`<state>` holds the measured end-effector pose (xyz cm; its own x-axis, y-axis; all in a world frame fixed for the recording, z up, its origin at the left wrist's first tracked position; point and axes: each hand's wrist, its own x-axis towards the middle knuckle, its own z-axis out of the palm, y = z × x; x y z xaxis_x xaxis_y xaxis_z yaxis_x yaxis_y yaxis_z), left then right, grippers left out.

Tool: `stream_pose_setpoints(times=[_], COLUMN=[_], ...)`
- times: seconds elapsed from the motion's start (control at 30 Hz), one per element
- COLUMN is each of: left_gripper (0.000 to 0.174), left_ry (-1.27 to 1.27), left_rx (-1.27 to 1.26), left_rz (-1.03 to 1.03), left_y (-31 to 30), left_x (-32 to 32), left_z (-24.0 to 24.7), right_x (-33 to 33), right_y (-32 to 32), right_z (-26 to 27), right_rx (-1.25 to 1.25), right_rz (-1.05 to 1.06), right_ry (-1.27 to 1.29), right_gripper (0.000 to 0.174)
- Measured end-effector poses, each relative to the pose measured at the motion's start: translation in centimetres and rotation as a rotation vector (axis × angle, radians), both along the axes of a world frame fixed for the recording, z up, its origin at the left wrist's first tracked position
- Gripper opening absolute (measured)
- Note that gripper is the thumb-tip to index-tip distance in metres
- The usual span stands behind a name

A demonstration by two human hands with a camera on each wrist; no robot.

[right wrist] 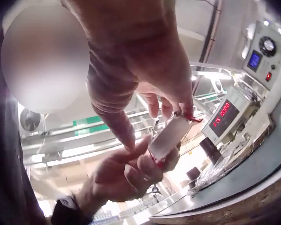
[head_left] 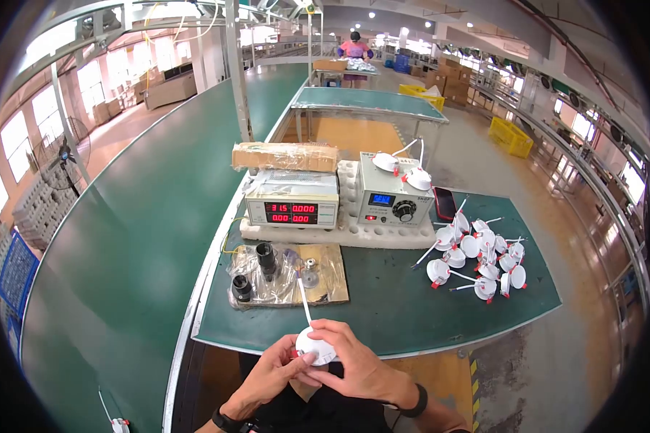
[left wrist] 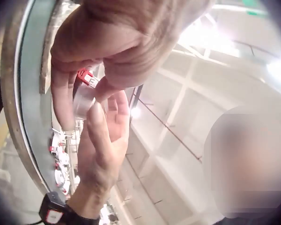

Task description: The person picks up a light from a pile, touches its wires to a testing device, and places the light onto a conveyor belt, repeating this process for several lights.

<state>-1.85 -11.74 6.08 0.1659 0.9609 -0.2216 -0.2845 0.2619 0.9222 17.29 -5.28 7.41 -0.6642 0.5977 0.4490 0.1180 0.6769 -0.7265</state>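
Note:
A round white downlight (head_left: 315, 348) with red spring clips is held over the front edge of the green bench. Its white cable (head_left: 305, 302) points away from me, the bare wire ends over the test board. My left hand (head_left: 274, 366) grips the left side of the lamp, thumb on its face. On the opposite side, my right hand (head_left: 362, 369) holds the rim with curled fingers. In the left wrist view a red clip (left wrist: 87, 78) shows between the fingers. The lamp's pale side (right wrist: 170, 137) faces the right wrist camera.
A power meter (head_left: 292, 209) with red digits and a dialled supply box (head_left: 391, 198) stand behind a board (head_left: 325, 278) bearing black sockets. Several downlights (head_left: 487, 249) are piled at right, near a phone (head_left: 445, 204). A green conveyor (head_left: 130, 238) runs along the left.

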Motion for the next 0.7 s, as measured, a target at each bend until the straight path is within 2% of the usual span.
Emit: stream_pose_setpoints(times=[0.07, 0.1, 0.17, 0.2, 0.27, 0.3, 0.37, 0.4, 0.43, 0.47, 0.53, 0.57, 0.63, 0.67, 0.7], left_gripper=[0.039, 0.038, 0.037, 0.037, 0.039, 0.044, 0.036, 0.038, 0.049, 0.048, 0.039, 0.035, 0.029, 0.03, 0.031], left_ry=[-0.053, -0.032, 0.019, -0.024, -0.001, -0.073, 0.004, 0.036, 0.297, 0.284, 0.565, 0.423, 0.202, 0.097, -0.007], left_rx=[-0.077, -0.098, -0.093, -0.123, -0.154, -0.147, 0.026, 0.113, -0.05, 0.23, 0.296, 0.248, 0.164, 0.141, 0.118], left_rz=[0.023, -0.023, -0.105, -0.214, -0.307, -0.316, -0.228, -0.179, -0.434, -0.174, 0.289, 0.315, 0.323, 0.3, 0.277], left_y=[-0.1, -0.3, -0.1, 0.0, 0.1, 0.3, -0.8, -1.0, 0.2, -0.5, 0.3, 0.5, 0.9, 1.0, 1.2], left_x=[-0.4, -0.5, -0.7, -0.5, 0.4, 0.8, 1.6, 1.8, -0.6, -0.5, -1.8, -1.9, -1.8, -1.8, -1.7], left_z=[-0.2, -0.4, -0.6, -0.4, 0.0, 0.0, 0.8, 1.5, 1.1, 1.4, 2.1, 3.2, 5.3, 4.8, 3.9], right_x=[1.2, 1.5, 0.7, 0.2, -0.7, -1.1, -1.3, -1.0, -0.8, -0.7, -0.5, -1.0, -2.0, -2.4, -2.6], right_y=[0.7, 0.9, 2.0, 2.4, 3.0, 2.8, 2.6, 2.7, 3.0, 3.0, 2.0, 1.1, 0.5, 0.3, -0.1], right_z=[1.4, 1.8, 1.5, 1.2, 1.0, 1.8, 2.2, 1.7, 1.5, 1.7, 2.6, 3.4, 3.0, 2.8, 3.3], right_rx=[-0.111, -0.263, -0.474, -0.572, -0.657, -0.716, -0.795, -0.814, -0.833, -0.791, -0.73, -0.773, -0.565, -0.46, -0.457], right_rz=[0.099, 0.072, -0.011, -0.05, -0.013, -0.031, -0.037, -0.019, 0.0, -0.019, -0.061, -0.087, -0.062, -0.049, -0.054], right_ry=[0.02, 0.01, 0.058, 0.086, 0.094, 0.106, 0.13, 0.134, 0.136, 0.104, 0.039, 0.025, 0.004, -0.007, 0.029], right_gripper=[0.073, 0.063, 0.054, 0.05, 0.04, 0.037, 0.033, 0.032, 0.03, 0.029, 0.028, 0.025, 0.023, 0.022, 0.018])
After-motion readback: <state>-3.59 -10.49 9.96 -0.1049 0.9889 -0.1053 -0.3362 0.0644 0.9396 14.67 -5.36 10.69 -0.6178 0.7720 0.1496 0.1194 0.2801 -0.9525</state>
